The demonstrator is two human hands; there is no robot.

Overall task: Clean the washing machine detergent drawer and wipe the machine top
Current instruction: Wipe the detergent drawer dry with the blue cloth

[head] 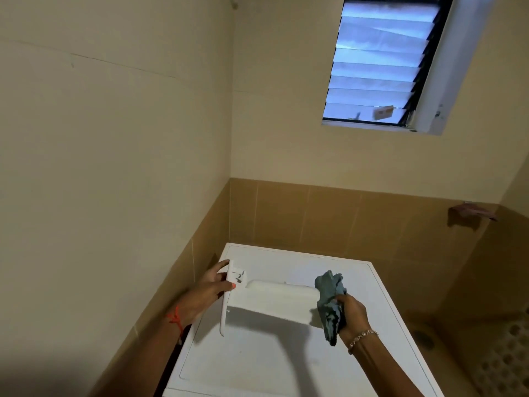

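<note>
Light, rigid detergent drawer [274, 302], pinched at its nine-o'clock front panel by left hand [206, 293]; right hand [353, 312] fingers clamp soft cloth [329, 299].

The machine top [243, 362] lies open front and right; walls [114, 167] close the left and rear sides (drawer [274, 302] held above its middle).

Home laundry rm, washer top [286, 362], tiled walls [315, 216], louvre window [378, 61]
</note>
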